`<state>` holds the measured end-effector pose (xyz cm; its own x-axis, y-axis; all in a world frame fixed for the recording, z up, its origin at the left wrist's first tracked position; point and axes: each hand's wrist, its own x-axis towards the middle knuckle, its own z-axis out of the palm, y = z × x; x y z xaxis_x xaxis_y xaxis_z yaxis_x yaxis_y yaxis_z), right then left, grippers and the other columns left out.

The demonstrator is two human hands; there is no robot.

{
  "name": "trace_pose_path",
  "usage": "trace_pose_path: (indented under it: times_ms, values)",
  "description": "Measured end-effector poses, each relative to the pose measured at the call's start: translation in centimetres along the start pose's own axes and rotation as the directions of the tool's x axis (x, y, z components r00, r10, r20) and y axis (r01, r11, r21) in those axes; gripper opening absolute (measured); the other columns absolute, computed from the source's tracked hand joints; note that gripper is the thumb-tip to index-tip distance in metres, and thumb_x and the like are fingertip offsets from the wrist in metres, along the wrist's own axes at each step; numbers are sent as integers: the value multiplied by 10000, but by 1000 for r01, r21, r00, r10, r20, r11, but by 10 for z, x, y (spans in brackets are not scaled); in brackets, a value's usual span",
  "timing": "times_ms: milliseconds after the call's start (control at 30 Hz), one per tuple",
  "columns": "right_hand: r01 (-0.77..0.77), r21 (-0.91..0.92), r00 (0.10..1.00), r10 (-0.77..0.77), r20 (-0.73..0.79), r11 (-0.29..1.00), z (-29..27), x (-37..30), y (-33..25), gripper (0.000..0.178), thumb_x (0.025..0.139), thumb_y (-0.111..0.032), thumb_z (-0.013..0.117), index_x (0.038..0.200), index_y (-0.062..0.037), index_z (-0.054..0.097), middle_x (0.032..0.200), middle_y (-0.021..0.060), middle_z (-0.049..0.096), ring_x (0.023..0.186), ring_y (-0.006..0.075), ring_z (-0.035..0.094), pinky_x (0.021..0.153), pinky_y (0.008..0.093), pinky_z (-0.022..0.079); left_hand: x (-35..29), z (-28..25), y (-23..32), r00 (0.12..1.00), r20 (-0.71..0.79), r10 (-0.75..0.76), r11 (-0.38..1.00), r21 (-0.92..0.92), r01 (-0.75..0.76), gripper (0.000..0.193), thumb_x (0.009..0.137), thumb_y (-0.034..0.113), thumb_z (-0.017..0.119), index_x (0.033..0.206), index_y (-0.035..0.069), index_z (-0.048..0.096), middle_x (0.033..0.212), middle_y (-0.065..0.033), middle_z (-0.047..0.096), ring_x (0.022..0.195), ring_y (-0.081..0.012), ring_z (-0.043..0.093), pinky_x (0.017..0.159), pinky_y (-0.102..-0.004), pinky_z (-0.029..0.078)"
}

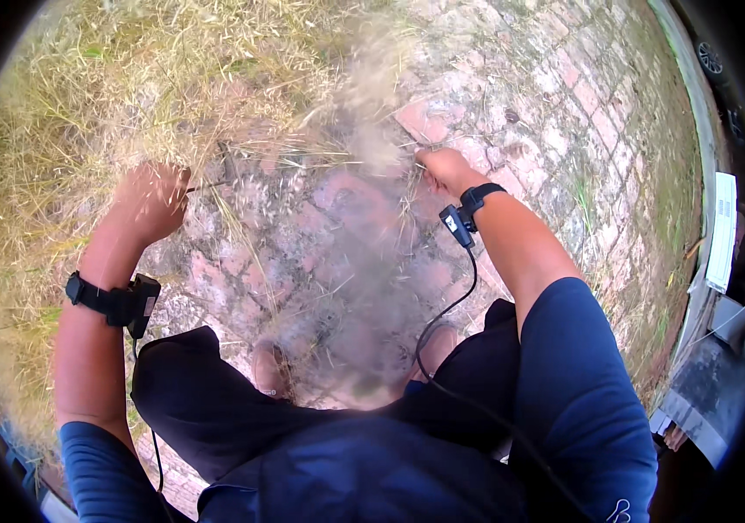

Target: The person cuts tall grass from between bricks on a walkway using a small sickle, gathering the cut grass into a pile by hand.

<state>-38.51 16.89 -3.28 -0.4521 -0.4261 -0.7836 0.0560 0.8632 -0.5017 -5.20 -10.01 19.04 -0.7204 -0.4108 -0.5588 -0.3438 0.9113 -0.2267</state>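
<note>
Dry straw-yellow grass with thin, seedy stalks (128, 78), all tangled over worn pink-and-grey brick paving (599, 131).
It's thickest at the far left, well apart from the paving's right edge, with some green blades mixed in, then thins to loose strands lying sideways over the bricks. There's also a slim, dark, rod-like piece (207, 186) by the grass's inner edge, lying nearly sideways; its left end's hidden, so can't tell what it is.
</note>
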Motion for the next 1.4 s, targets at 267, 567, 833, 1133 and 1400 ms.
trace_pose_path:
  times_ms: [267, 567, 833, 1133, 1400]
  values:
    - [287, -320, 953, -302, 2, 903, -3, 8, 13, 495, 835, -418, 599, 740, 65, 656, 628, 156, 624, 534, 254, 611, 522, 375, 481, 5, -10, 3, 1000, 7, 8, 998, 60, -8, 183, 801, 143, 528, 938, 68, 625, 904, -142, 665, 864, -343, 643, 736, -455, 520]
    - [464, -630, 878, -420, 231, 624, -11, 19, 12, 196, 822, -129, 565, 788, 30, 675, 728, 164, 660, 714, 259, 672, 630, 361, 525, 10, 9, -11, 994, -46, 103, 990, 105, -98, 204, 842, 200, 551, 993, 73, 604, 912, -150, 639, 835, -369, 619, 719, -469, 485]
    - [539, -841, 814, -225, 535, -49, -19, 18, -5, 150, 749, -46, 584, 828, 15, 696, 871, 227, 676, 759, 359, 673, 700, 402, 556, 6, 11, -8, 976, -215, 30, 996, -71, -47, 119, 805, 121, 528, 810, 28, 601, 780, -198, 617, 759, -406, 590, 667, -495, 467]
    - [254, -741, 923, -385, -7, 621, 7, 11, 16, 353, 856, -327, 506, 897, -25, 686, 912, 254, 656, 893, 417, 633, 842, 475, 500, 8, 7, -3, 984, -175, 6, 997, -74, -19, 128, 785, 122, 543, 814, 24, 621, 767, -206, 628, 774, -401, 611, 687, -492, 481]
    - [374, -607, 833, -542, -112, 701, -31, -20, -8, 299, 868, -304, 569, 958, -37, 669, 915, 241, 660, 907, 385, 636, 802, 454, 508, 5, 6, -19, 987, -162, -11, 994, -111, -8, 129, 791, 141, 564, 780, 32, 631, 793, -221, 630, 765, -404, 618, 678, -495, 491]
